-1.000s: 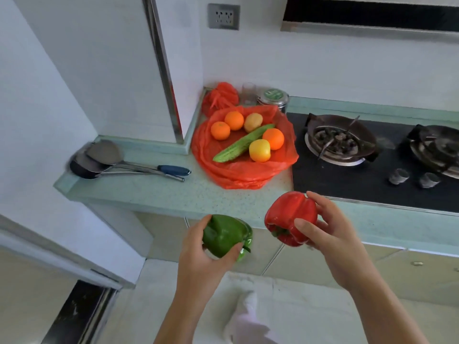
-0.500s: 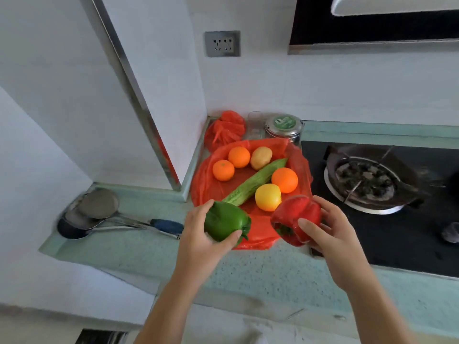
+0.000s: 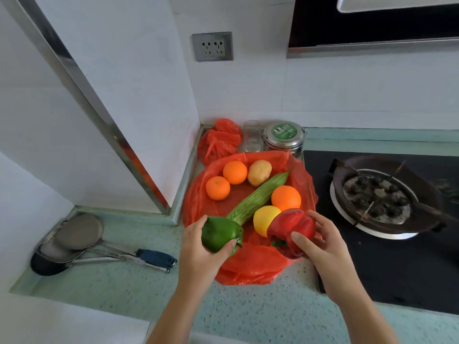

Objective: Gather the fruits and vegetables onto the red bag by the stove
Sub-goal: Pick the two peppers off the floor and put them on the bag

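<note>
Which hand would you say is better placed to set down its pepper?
Probably the left hand: its green pepper hangs over bare red bag; the red pepper in the right hand crowds the lemon.

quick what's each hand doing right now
Left hand: closed, holding the green bell pepper over the red bag.
Right hand: closed, holding the red bell pepper.

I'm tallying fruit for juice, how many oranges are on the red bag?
3. Left orange and rear orange sit together at the red bag's back left; right orange sits right of the gourd, behind the yellow fruit. None seems hidden.
</note>
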The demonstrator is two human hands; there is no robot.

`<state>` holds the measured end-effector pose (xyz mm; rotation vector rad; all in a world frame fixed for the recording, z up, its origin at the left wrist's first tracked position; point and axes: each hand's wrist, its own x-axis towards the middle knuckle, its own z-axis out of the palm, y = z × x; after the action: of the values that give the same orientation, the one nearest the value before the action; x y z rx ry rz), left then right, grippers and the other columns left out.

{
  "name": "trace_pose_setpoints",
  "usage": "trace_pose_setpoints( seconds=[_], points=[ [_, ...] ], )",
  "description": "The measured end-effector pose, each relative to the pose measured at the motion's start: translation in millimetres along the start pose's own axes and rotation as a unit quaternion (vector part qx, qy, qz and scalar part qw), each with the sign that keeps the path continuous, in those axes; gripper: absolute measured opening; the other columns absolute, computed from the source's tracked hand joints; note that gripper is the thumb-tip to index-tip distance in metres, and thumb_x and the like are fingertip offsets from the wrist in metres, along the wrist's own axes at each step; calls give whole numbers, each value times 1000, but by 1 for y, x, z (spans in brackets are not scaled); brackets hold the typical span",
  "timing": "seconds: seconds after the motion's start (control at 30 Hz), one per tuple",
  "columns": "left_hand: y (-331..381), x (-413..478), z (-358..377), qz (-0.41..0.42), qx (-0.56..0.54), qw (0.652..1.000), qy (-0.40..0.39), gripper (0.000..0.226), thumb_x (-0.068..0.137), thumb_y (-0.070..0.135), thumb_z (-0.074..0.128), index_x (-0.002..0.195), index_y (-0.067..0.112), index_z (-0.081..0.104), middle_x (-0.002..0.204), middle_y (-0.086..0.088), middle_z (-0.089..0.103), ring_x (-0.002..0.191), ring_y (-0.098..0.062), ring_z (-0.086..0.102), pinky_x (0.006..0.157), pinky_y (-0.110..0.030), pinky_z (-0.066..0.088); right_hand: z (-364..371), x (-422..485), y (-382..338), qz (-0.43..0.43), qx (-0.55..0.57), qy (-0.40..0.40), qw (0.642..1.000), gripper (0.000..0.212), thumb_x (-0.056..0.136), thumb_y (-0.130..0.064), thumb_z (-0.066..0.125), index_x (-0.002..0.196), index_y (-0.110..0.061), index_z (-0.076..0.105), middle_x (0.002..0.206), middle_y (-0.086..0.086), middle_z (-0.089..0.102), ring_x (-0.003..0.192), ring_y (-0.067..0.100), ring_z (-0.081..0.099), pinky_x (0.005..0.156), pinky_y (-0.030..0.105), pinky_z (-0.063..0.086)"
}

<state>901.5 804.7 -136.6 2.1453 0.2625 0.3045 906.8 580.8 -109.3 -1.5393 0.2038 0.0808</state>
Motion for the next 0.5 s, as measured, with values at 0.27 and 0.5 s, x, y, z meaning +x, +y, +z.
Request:
trace_pose_setpoints(
  seconds=[0.27,0.5],
  points=[
    [-6,43,21,2,7,1000,-23,80,64,39,79,132,19,43,122,7,41,113,-8,42,94,-29,42,8,24,4,-7,-31,40,999,58,65,-32,73,116,-39,45,119,-5,52,104,11,53,81,33,49],
    [-10,96,39,35,43,997,-51,80,66,36,79,133,13,42,126,-7,42,117,-20,43,89,-22,34,28,53,1,0,-85,65,994,63,62,-41,73,117,-39,44,114,-13,54,106,9,53,84,33,48]
  ],
)
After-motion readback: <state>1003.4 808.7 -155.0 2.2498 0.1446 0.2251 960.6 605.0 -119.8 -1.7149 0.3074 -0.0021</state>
